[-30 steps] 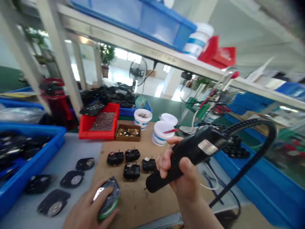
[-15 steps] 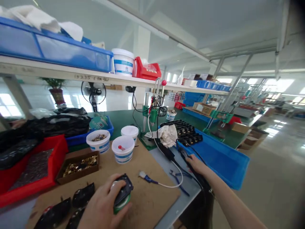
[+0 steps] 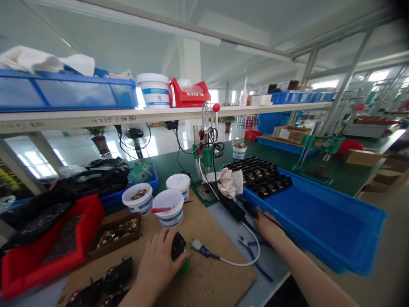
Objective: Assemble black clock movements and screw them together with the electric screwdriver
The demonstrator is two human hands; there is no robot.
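Observation:
My left hand [image 3: 158, 261] is curled over a black part [image 3: 178, 247] that sits on a green round base [image 3: 183, 267] on the brown board [image 3: 217, 281]. My right hand [image 3: 267, 225] rests on the grey bench top by the large blue bin [image 3: 319, 221], touching the black power screwdriver [image 3: 230, 206] and its cable; its fingers are mostly hidden. A blue-handled tool with a white cord [image 3: 204, 250] lies between my hands. Blue-handled pliers [image 3: 252, 251] lie near my right wrist.
Two white tubs [image 3: 168, 208] and a brown box of brass pieces [image 3: 116, 233] stand behind the board, beside a red tray [image 3: 47, 251]. Black parts [image 3: 105, 281] lie at the front left. The blue bin holds rows of black parts [image 3: 260, 175]. A green press [image 3: 206, 157] stands behind.
My right hand has lowered the black screwdriver from above the board to the bench by the blue bin. The view swung right. My left hand stays on the black part.

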